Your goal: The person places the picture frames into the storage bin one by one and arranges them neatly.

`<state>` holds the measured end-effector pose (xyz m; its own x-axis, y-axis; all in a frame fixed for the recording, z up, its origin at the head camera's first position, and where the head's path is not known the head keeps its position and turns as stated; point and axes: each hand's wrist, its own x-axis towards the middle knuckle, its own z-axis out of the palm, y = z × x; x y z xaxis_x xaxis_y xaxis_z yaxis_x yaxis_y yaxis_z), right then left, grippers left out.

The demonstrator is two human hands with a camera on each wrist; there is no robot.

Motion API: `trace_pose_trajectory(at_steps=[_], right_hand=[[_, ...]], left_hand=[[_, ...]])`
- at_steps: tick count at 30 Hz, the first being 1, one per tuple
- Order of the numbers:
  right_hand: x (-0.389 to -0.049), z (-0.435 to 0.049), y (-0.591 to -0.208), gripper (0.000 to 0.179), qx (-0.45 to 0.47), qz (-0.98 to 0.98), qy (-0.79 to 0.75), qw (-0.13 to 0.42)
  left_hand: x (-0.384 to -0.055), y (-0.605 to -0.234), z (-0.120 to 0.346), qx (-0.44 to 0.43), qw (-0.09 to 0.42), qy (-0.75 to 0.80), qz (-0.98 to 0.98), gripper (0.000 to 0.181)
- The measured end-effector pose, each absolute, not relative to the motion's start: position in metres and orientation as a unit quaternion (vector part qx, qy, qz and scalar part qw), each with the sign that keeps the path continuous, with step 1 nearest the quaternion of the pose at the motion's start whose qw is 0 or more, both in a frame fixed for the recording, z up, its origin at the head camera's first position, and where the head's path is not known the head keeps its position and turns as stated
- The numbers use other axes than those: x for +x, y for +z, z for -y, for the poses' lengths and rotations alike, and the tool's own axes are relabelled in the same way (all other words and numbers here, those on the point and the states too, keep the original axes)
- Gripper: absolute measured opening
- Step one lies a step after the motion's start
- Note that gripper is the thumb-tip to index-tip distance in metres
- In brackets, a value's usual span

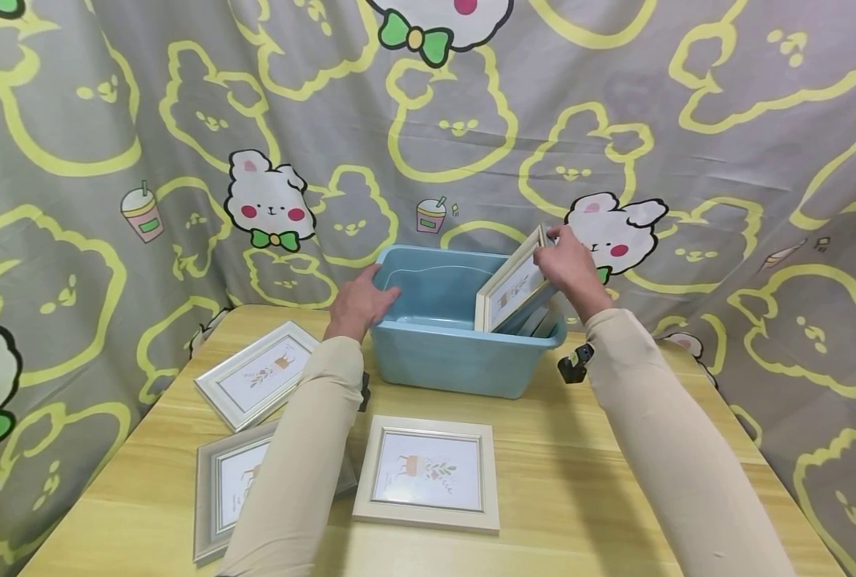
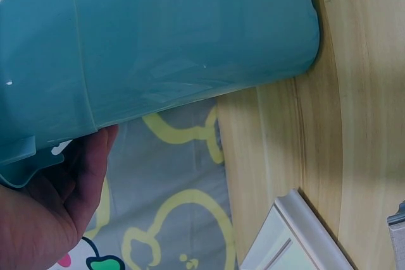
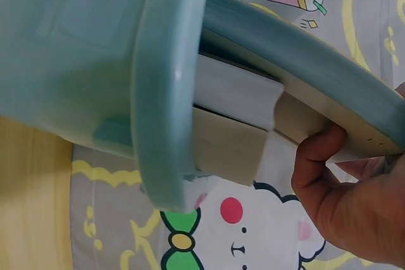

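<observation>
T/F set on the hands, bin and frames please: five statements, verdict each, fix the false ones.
1. The right hand holds a frame. True.
2. The left hand is at the rim of the bin. True.
3. The bin is red. False: it is blue.
4. The held frame lies flat. False: it is tilted.
5. The front frame on the table is face down. False: it is face up, its picture showing.
</observation>
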<state>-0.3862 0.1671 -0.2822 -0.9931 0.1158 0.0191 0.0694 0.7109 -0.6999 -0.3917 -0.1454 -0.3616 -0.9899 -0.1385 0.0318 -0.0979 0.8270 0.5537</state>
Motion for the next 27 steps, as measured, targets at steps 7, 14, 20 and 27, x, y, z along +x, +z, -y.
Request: trace_pose_trajectory(at_steps=[7, 14, 20, 27], right_hand=[[-0.388, -0.163, -0.288, 0.061, -0.051, 0.923, 0.380, 0.034], [-0.389, -0.160, -0.290, 0.060, -0.049, 0.927, 0.370, 0.038], [-0.390, -0.159, -0.295, 0.059, -0.056, 0.933, 0.353, 0.047], [-0.393, -0.153, -0.301, 0.059, -0.062, 0.931, 0.357, 0.047]], left_hand=[[-0.391, -0.361, 0.146, 0.063, 0.036, -0.286, 0.955, 0.071], [-0.391, -0.360, 0.147, 0.066, 0.032, -0.287, 0.955, 0.070], [-0.392, -0.361, 0.146, 0.062, 0.034, -0.295, 0.953, 0.071], [-0.391, -0.361, 0.146, 0.063, 0.035, -0.294, 0.953, 0.071]])
